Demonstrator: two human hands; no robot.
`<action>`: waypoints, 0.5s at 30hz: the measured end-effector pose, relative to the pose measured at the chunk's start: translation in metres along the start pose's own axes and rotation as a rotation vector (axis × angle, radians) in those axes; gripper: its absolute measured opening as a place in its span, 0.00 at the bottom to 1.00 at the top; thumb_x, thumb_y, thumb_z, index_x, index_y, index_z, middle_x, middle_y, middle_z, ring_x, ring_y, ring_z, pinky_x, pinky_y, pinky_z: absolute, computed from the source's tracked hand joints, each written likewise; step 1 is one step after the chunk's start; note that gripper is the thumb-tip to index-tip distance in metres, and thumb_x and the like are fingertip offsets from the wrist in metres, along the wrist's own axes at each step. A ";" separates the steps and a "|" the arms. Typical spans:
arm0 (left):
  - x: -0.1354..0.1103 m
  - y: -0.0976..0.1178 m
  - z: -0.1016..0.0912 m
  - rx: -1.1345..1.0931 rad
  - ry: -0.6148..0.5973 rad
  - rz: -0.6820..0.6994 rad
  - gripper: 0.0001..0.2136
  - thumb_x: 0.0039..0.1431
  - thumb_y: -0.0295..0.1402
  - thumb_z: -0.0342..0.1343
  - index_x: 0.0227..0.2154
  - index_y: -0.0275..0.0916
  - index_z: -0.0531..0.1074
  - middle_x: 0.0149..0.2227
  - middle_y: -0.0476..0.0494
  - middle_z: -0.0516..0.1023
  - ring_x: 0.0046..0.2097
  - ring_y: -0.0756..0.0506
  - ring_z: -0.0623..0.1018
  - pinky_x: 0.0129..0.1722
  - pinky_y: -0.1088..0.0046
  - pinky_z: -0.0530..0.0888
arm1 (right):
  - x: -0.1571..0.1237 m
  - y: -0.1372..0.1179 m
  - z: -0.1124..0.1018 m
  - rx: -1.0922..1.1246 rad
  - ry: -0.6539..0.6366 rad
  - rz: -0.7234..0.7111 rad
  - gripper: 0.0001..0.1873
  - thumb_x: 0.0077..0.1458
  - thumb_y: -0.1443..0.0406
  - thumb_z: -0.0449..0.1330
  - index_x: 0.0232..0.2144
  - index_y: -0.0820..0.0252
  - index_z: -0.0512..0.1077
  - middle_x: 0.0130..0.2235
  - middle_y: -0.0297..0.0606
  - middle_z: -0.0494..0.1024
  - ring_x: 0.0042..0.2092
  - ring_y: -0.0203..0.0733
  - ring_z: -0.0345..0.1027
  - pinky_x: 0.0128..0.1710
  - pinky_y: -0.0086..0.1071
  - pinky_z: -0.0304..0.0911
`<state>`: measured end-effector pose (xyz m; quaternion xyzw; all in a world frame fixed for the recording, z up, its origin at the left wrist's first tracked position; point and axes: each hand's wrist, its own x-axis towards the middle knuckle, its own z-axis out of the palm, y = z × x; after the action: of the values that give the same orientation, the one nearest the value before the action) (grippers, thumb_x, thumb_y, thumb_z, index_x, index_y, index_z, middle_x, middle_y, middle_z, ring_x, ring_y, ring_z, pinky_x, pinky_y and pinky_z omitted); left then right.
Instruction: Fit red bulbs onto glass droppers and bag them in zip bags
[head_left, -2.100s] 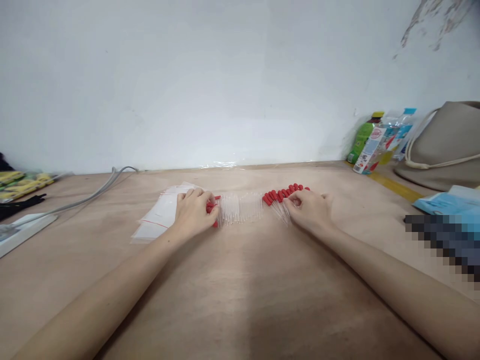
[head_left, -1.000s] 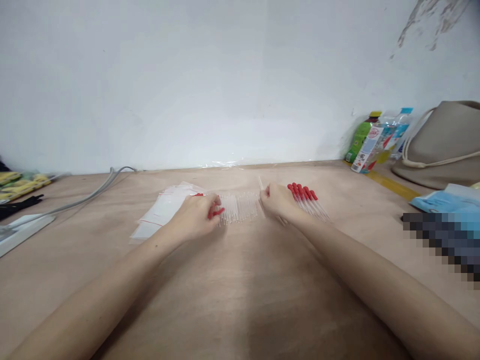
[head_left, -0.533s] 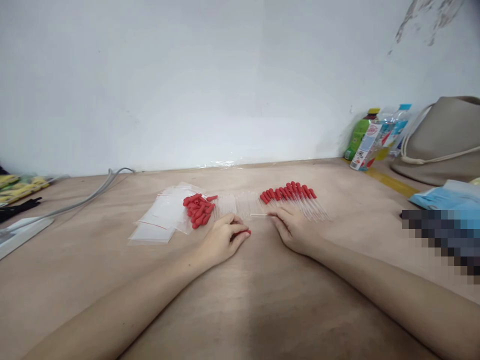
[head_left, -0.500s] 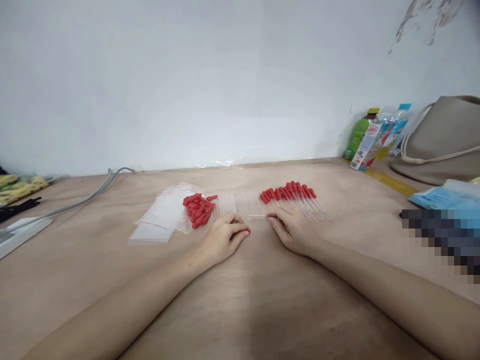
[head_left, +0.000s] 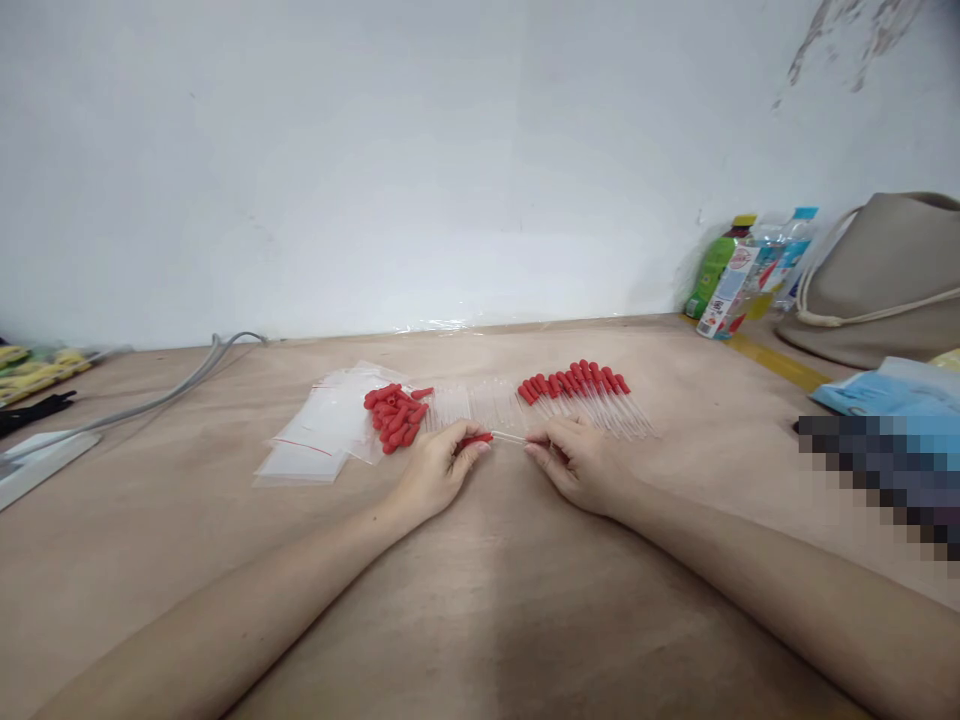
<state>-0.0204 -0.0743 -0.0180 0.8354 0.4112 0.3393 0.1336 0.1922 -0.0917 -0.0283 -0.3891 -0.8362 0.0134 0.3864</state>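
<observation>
Between thumb and fingers, my left hand (head_left: 444,462) pinches a red rubber dropper bulb (head_left: 475,440), its open end facing right. My right hand (head_left: 574,460) is closed on a clear glass dropper tube (head_left: 510,438) that points left. The tube's tip is at the bulb's mouth; whether it has entered I cannot tell. Behind my left hand lies a heap of loose red bulbs (head_left: 394,415). Bare glass tubes (head_left: 472,402) lie in a row beyond both hands. Past my right hand, finished-looking droppers with red bulbs (head_left: 577,380) lie side by side.
Clear zip bags (head_left: 311,440) lie left of the loose bulbs. A grey cable (head_left: 187,385) crosses the table at the left. Bottles (head_left: 716,265), a carton (head_left: 726,295), a grey bag (head_left: 877,280) and a blue packet (head_left: 870,390) stand or lie at the right.
My left hand has raised and turned the bulb so its mouth faces the tube. The glass tube in my right hand now meets the bulb, where a gap was before.
</observation>
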 end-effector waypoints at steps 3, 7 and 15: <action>0.000 -0.001 0.001 -0.067 -0.014 -0.025 0.08 0.59 0.34 0.48 0.35 0.36 0.68 0.26 0.50 0.73 0.26 0.52 0.71 0.27 0.78 0.67 | 0.000 0.003 0.002 0.025 -0.043 -0.035 0.08 0.57 0.65 0.50 0.30 0.61 0.67 0.26 0.33 0.71 0.28 0.33 0.61 0.36 0.33 0.50; -0.001 -0.003 0.000 -0.152 -0.038 -0.003 0.08 0.59 0.34 0.47 0.34 0.36 0.69 0.26 0.49 0.73 0.26 0.52 0.71 0.27 0.79 0.67 | 0.001 0.008 0.003 0.096 -0.098 -0.023 0.07 0.57 0.66 0.51 0.30 0.60 0.68 0.27 0.31 0.72 0.28 0.32 0.61 0.37 0.33 0.47; -0.004 0.000 -0.002 -0.101 -0.129 0.070 0.08 0.59 0.33 0.48 0.33 0.37 0.72 0.30 0.49 0.75 0.30 0.51 0.73 0.31 0.78 0.68 | 0.004 0.010 -0.003 0.054 -0.164 -0.003 0.08 0.55 0.64 0.53 0.30 0.58 0.72 0.26 0.31 0.75 0.25 0.31 0.61 0.39 0.35 0.44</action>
<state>-0.0238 -0.0771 -0.0181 0.8615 0.3548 0.3096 0.1899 0.1991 -0.0828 -0.0267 -0.3748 -0.8649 0.0671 0.3271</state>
